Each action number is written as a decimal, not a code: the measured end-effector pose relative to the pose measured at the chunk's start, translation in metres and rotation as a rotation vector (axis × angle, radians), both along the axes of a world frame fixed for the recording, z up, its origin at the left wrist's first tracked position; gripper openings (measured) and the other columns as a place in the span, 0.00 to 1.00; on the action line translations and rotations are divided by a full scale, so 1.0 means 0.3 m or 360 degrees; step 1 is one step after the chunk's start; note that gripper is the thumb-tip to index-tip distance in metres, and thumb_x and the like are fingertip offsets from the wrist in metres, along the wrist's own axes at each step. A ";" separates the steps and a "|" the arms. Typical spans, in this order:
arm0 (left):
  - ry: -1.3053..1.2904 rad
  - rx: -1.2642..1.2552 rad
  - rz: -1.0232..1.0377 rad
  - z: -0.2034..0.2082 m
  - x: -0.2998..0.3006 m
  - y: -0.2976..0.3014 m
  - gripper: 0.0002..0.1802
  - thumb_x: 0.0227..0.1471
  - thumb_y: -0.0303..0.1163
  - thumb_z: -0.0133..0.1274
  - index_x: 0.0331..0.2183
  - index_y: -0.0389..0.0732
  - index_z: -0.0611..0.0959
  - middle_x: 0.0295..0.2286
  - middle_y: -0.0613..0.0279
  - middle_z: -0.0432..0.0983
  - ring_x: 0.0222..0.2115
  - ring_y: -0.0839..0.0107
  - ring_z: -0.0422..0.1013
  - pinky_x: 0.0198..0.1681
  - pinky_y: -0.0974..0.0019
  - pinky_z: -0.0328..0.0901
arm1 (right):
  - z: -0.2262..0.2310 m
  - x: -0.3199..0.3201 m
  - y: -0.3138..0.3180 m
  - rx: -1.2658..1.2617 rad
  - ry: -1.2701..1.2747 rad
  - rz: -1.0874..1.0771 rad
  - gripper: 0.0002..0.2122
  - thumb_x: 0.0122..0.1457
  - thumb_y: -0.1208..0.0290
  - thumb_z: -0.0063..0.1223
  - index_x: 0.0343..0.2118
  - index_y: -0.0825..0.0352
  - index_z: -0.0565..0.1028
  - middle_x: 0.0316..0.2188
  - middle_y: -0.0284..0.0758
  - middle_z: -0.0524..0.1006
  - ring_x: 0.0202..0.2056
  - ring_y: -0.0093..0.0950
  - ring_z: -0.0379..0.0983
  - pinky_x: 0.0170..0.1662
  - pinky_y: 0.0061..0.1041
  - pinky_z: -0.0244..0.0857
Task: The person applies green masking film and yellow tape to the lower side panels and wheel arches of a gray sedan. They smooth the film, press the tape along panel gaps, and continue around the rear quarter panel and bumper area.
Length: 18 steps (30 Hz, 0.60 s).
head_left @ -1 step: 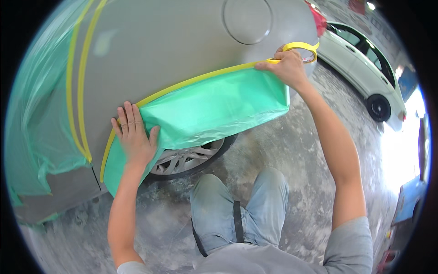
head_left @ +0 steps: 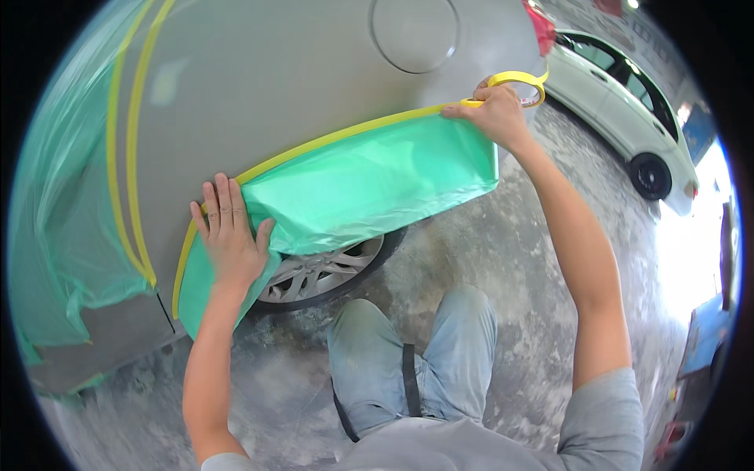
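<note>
A strip of yellow masking tape [head_left: 345, 140] curves along the wheel arch of a grey car body [head_left: 267, 71]. Green plastic masking film [head_left: 369, 180] hangs below it and covers the top of the wheel [head_left: 322, 273]. My left hand [head_left: 232, 231] lies flat over the tape and film at the arch's left side, fingers spread. At the arch's right end my right hand [head_left: 495, 118] grips a roll of yellow masking tape [head_left: 536, 82]. Its thumb rests at the film's upper right corner, by the tape strip. The palm side of this hand is hidden.
More green film [head_left: 71, 196] drapes the car on the left, edged by two yellow tape strips [head_left: 135, 133]. A round fuel flap [head_left: 414, 35] is above the arch. A white car [head_left: 620, 102] stands at the right on the stained concrete floor [head_left: 542, 314].
The car body has shifted slightly left in view, and the white car slightly up and left. Both hands keep their places, the right still on the tape roll.
</note>
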<state>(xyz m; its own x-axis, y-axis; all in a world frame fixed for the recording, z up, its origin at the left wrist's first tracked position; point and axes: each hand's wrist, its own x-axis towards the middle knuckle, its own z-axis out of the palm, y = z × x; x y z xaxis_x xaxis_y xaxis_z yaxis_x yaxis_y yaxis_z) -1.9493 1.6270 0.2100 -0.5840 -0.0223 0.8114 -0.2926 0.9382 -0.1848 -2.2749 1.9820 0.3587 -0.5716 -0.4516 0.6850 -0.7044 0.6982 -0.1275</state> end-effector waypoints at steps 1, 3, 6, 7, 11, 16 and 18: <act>-0.0107 -0.0077 0.0003 0.042 -0.010 0.020 0.48 0.68 0.59 0.42 0.73 0.32 0.53 0.75 0.49 0.43 0.76 0.49 0.35 0.75 0.38 0.28 | -0.022 -0.052 0.038 0.0024 -0.0002 0.0028 0.39 0.44 0.28 0.67 0.25 0.72 0.85 0.27 0.46 0.81 0.41 0.42 0.77 0.46 0.42 0.71; -0.0192 -0.0103 -0.0133 0.114 -0.060 0.083 0.52 0.63 0.61 0.50 0.72 0.34 0.57 0.74 0.56 0.47 0.76 0.55 0.41 0.75 0.37 0.31 | -0.081 -0.133 0.107 0.0131 -0.0156 -0.0124 0.40 0.44 0.26 0.66 0.25 0.73 0.84 0.26 0.46 0.81 0.37 0.42 0.78 0.45 0.41 0.72; -0.0437 -0.0219 -0.0212 0.204 -0.165 0.198 0.53 0.62 0.63 0.49 0.72 0.34 0.58 0.74 0.57 0.50 0.75 0.57 0.43 0.75 0.39 0.34 | -0.190 -0.221 0.144 0.0199 -0.0415 -0.0199 0.43 0.42 0.24 0.65 0.25 0.74 0.84 0.23 0.45 0.80 0.31 0.43 0.78 0.40 0.40 0.73; -0.0532 -0.0246 -0.0229 0.227 -0.209 0.239 0.53 0.61 0.63 0.49 0.72 0.34 0.59 0.74 0.57 0.50 0.75 0.58 0.44 0.75 0.40 0.35 | -0.238 -0.231 0.147 0.0070 -0.0478 -0.0177 0.43 0.41 0.23 0.65 0.24 0.74 0.83 0.22 0.45 0.79 0.29 0.43 0.78 0.38 0.41 0.74; -0.0728 -0.0441 -0.0375 0.256 -0.491 0.459 0.53 0.60 0.64 0.49 0.71 0.34 0.60 0.73 0.58 0.52 0.74 0.61 0.46 0.76 0.44 0.37 | -0.350 -0.240 0.136 -0.0088 -0.0572 -0.0212 0.43 0.43 0.22 0.63 0.22 0.73 0.83 0.25 0.46 0.81 0.33 0.44 0.80 0.39 0.40 0.75; -0.1118 -0.0476 -0.0418 0.186 -0.838 0.719 0.54 0.58 0.61 0.55 0.70 0.31 0.60 0.72 0.55 0.53 0.74 0.60 0.48 0.76 0.44 0.39 | -0.472 -0.294 0.121 -0.0297 -0.0450 -0.0097 0.38 0.41 0.28 0.69 0.27 0.71 0.86 0.31 0.46 0.83 0.44 0.44 0.79 0.52 0.41 0.73; -0.1126 -0.0499 -0.0326 0.148 -0.935 0.796 0.55 0.57 0.60 0.57 0.70 0.31 0.60 0.73 0.54 0.52 0.74 0.60 0.47 0.77 0.44 0.38 | -0.578 -0.387 0.199 -0.0341 -0.0482 -0.0085 0.38 0.41 0.29 0.70 0.31 0.70 0.87 0.34 0.45 0.83 0.49 0.44 0.77 0.55 0.41 0.71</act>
